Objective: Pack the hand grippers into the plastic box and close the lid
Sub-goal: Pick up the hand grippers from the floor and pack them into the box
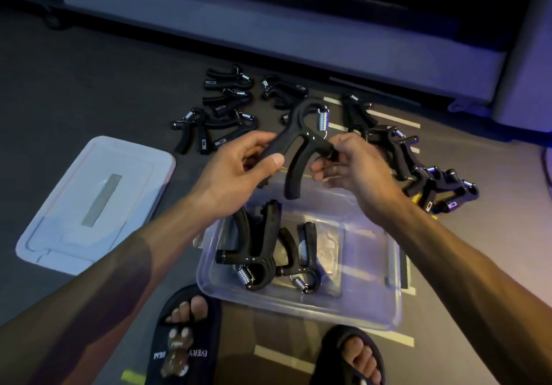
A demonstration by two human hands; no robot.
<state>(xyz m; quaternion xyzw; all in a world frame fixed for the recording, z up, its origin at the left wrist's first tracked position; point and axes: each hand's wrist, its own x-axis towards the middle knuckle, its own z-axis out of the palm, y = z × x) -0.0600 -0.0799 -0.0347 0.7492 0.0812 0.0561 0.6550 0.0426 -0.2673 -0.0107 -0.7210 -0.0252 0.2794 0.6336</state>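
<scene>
fingers (273, 160) of both hands grasping hand gripper (295, 148) | above plastic box (298, 310) rim

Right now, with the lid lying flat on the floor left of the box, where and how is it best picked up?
Take the lid by its long right edge, the one nearest the box, coming from above and the right. It lies flat with no raised handle showing, so fingers probably need to hook under the rim. Both hands are busy holding a hand gripper.
</scene>
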